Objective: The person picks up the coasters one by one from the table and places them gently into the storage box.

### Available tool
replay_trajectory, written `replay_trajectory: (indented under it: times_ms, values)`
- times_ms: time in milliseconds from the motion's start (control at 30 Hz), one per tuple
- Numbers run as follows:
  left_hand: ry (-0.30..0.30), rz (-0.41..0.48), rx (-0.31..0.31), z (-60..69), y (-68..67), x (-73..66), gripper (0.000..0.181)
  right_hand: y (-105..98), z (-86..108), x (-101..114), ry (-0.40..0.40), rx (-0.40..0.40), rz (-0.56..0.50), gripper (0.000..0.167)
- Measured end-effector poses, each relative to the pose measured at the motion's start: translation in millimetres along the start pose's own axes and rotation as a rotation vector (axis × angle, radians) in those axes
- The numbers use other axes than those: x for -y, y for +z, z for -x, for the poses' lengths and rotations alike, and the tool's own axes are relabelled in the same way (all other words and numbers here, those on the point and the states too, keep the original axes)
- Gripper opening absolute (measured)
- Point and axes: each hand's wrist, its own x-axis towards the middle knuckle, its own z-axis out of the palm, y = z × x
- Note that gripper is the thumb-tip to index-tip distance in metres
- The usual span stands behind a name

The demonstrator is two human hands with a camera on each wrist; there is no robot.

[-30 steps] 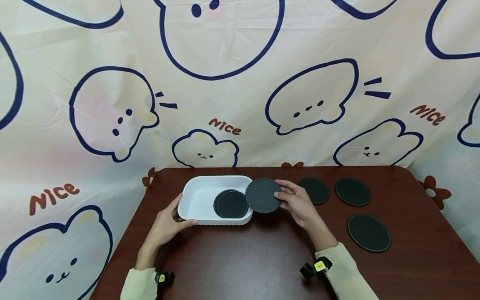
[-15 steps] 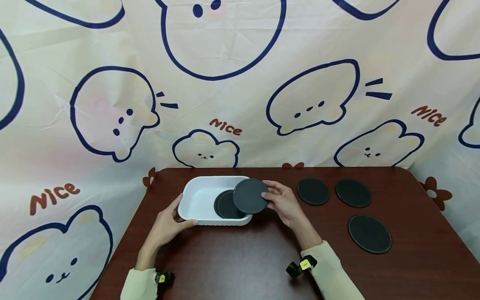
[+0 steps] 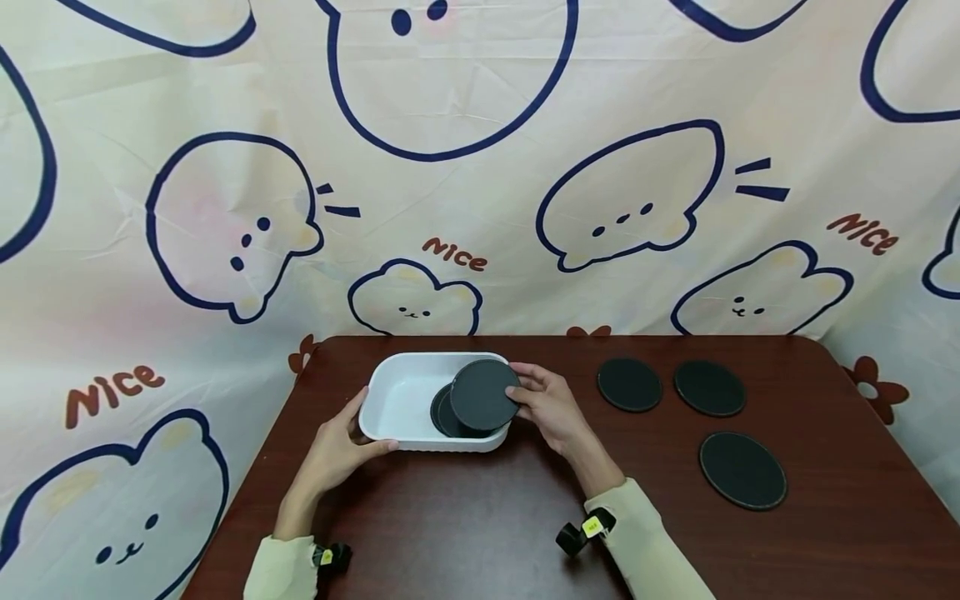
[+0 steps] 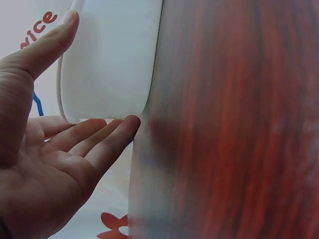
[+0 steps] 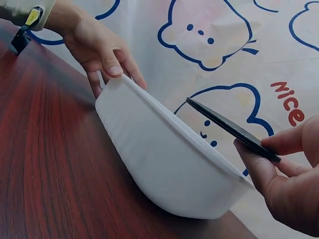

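My right hand [image 3: 551,410] pinches a round black disc [image 3: 483,395] by its right edge, over the right part of a white tub [image 3: 397,444]. In the right wrist view the disc [image 5: 227,125] is tilted above the tub's rim [image 5: 187,130], between the thumb and fingers of that hand [image 5: 294,174]. Inside the tub, partly hidden by the held disc, lie dark discs [image 3: 444,414]. My left hand [image 3: 333,450] holds the tub's left end, thumb on the front rim; the left wrist view shows the fingers of this hand [image 4: 60,149] against the end of the tub [image 4: 109,64].
Three black discs lie on the brown table [image 3: 480,533] to the right: one [image 3: 629,384] nearest the tub, another [image 3: 709,387] beside it, and a third [image 3: 742,470] closer to the front. A patterned cloth [image 3: 480,200] hangs behind the table.
My right hand has moved left with its disc, from the tub's right edge to over its inside, covering more of the discs there. The left hand keeps its hold on the tub.
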Motion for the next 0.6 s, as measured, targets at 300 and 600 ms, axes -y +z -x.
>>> replay_trajectory:
  times_ms: [300, 600]
  values:
    - [0.0, -0.012, -0.005, -0.8, -1.0, -0.1, 0.118, 14.5, -8.4, 1.9, -0.013, 0.003, 0.07, 0.046]
    - [0.012, -0.014, 0.0, -0.3, 0.5, 0.4, 0.117, 28.9, -17.6, -3.1, -0.012, 0.003, 0.144, 0.042]
